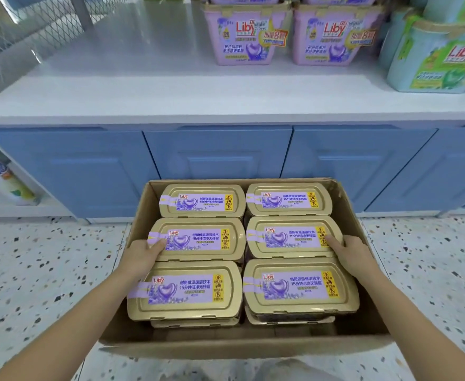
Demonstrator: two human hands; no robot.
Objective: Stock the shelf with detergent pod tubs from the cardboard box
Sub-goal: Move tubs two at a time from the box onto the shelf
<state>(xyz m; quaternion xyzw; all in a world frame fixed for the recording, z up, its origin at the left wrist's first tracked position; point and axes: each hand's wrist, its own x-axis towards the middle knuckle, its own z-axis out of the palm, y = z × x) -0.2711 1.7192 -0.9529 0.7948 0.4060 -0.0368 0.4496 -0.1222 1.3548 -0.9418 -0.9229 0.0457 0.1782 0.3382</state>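
An open cardboard box (242, 346) stands on the floor, packed with several detergent pod tubs with gold lids and purple labels. My left hand (140, 255) grips the left end of the middle-left tub (201, 239), thumb on its lid. My right hand (349, 251) grips the right end of the middle-right tub (291, 237), thumb on the lid. Both tubs sit in the box. On the white shelf (143, 86) above stand two purple tubs (246, 37) (335, 37).
A green-labelled tub (440, 59) stands at the shelf's right end, with more tubs stacked behind. Blue cabinet doors (217, 155) run below the shelf. A bottle (8, 180) lies in a low nook at left. Wire mesh (14, 28) borders the shelf's far left. The floor is speckled terrazzo.
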